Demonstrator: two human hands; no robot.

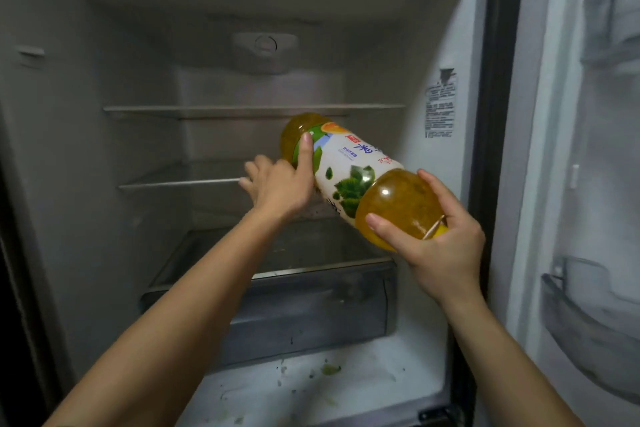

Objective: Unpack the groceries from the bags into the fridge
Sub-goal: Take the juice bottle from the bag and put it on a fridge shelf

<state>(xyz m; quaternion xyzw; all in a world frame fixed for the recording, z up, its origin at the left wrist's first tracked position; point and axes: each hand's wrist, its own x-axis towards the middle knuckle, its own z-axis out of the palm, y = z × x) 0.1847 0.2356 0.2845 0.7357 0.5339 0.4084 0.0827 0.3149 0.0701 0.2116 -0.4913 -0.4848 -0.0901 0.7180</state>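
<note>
A large bottle of yellow drink (349, 170) with a white and green label lies nearly on its side in the air inside the open fridge (145, 149). Its far end points toward the back, level with the middle glass shelf (180, 180). My left hand (280, 184) holds the far part of the bottle from the left, thumb up across the label. My right hand (440, 236) grips the near rounded end, fingers curled round it.
An upper glass shelf (242, 109) and a lower glass shelf (277, 253) over a clear drawer (311, 315) show in the fridge. Crumbs lie on the fridge floor (329, 381). The open door (588, 184) with its racks stands at the right.
</note>
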